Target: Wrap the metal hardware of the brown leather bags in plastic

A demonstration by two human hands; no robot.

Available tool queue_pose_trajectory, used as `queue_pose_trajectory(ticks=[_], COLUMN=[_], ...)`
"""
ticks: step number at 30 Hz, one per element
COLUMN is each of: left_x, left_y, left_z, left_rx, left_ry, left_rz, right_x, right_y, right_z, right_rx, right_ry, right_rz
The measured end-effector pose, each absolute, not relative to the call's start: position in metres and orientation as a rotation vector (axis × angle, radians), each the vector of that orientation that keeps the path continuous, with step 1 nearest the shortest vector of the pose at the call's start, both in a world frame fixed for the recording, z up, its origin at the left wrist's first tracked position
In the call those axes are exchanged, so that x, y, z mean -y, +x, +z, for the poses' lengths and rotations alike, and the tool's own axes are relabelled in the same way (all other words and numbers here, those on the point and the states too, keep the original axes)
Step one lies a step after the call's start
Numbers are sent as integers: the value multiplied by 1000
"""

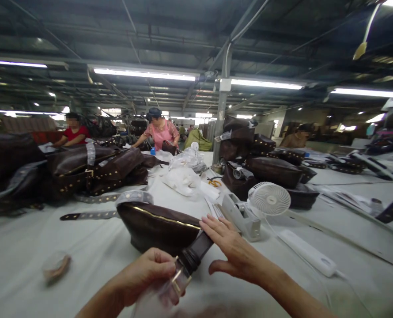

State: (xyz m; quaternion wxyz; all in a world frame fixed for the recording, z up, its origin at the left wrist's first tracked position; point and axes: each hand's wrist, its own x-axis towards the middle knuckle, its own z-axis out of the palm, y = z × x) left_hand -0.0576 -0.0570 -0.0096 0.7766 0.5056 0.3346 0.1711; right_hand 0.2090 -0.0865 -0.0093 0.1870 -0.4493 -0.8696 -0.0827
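A dark brown leather bag [160, 227] with a gold zipper lies on the white table in front of me. From its right end a strap [201, 245] runs toward me, ending in a gold buckle [177, 282] with clear plastic film around it. My left hand [145, 271] is closed on the strap at the buckle, thumb on top. With fingers stretched out, my right hand [234, 247] rests its fingertips on the strap where it meets the bag. Another strap with metal eyelets [90, 215] extends from the bag's left side, partly wrapped in film.
A tape dispenser [249, 223] and a small white fan [270, 198] stand at right, beside a power strip [307, 252]. Brown bags [80, 165] are piled on the left, more [272, 170] behind the fan. Crumpled plastic [186, 179] lies mid-table. A co-worker [161, 132] stands opposite.
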Motion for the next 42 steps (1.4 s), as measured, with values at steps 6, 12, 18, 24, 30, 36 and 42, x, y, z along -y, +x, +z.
queue_pose_trajectory(ticks=[6,12,18,24,30,36,42], left_x=[55,56,55,53,50,48,46], left_y=[-55,-55,-57,-52,-50,-46,-38], left_z=[-4,-3,-5,-5,-8,-10,-7], left_rx=[-747,-764,-703,-704,-634,-626,-688], left_ry=[1120,1122,1160,1142,1105,1099,1096], left_rz=[381,371,365,379,433,496,537], right_x=[84,80,83,80,79,76,72], right_y=[206,203,192,188,185,187,190], right_z=[-10,-5,-1,-5,-3,-6,-7], right_rx=[2440,2447,2485,2503,2513,2476,2495], right_ry=[-1110,-1008,-901,-853,-888,-862,-840], right_rz=[-129,-21,28,-54,-30,27,61])
